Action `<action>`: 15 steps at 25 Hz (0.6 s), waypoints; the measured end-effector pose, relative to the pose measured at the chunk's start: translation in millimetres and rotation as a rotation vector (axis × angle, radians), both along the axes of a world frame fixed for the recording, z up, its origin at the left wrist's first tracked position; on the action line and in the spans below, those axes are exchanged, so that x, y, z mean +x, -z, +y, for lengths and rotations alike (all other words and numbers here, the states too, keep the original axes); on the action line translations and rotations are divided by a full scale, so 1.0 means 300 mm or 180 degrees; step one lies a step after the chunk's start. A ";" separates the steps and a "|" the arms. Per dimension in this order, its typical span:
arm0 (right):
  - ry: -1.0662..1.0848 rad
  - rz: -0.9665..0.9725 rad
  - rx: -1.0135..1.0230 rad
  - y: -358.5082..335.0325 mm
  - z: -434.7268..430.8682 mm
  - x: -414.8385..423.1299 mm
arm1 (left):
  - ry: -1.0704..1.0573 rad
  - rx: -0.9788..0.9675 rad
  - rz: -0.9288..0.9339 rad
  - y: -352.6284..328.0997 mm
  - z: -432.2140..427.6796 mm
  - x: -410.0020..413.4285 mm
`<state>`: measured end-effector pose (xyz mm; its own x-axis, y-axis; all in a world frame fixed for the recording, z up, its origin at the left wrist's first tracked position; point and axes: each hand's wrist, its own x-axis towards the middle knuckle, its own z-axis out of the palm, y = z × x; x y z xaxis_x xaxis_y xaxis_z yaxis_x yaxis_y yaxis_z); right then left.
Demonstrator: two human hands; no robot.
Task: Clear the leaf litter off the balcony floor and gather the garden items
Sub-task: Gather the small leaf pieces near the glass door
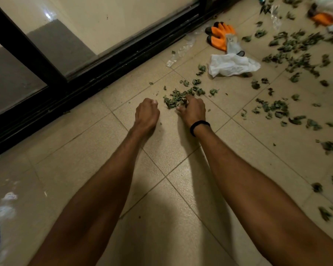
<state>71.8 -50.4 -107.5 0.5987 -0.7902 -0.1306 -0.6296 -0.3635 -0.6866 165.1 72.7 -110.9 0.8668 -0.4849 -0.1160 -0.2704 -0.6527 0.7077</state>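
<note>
Beige tile floor point(158, 198), with both bare forearms reaching forward over it. Left hand point(147, 112): fingers curled into a fist just above the tile; cannot tell if anything is inside. Right hand point(193, 110), black wristband point(200, 126) on the wrist: fingers curled down into a small leaf pile point(176, 97), gripping leaves at its near edge. Hands sit close together, pile just beyond the gap between them. Loose leaves point(296, 47) are scattered over the tiles to the right. Farther out: crumpled white bag point(233, 65), orange gloves point(221, 35) just behind it, clear plastic wrap point(179, 51) beside the black door track point(104, 73).
</note>
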 end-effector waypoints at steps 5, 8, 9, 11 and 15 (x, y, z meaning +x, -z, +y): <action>0.0048 -0.0149 -0.0009 0.006 0.023 0.006 | 0.0439 0.0407 -0.0341 0.029 -0.031 -0.007; -0.0007 -0.0005 -0.0498 0.017 0.023 -0.002 | 0.0535 0.0529 -0.0633 0.023 -0.079 -0.034; -0.0041 0.0012 -0.0520 0.017 0.019 -0.007 | 0.0592 0.0573 -0.0776 0.029 -0.094 -0.037; 0.0071 -0.0106 -0.0327 0.014 0.004 -0.015 | 0.0693 0.0672 -0.1008 0.042 -0.116 -0.043; 0.0845 -0.0584 0.0338 0.004 -0.048 -0.047 | 0.0584 0.0466 -0.1050 0.063 -0.133 -0.054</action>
<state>57.8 -64.9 -108.8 0.3949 -0.9095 -0.1298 -0.5551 -0.1237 -0.8225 148.8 33.0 -129.8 0.7696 -0.6341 0.0745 -0.5888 -0.6599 0.4668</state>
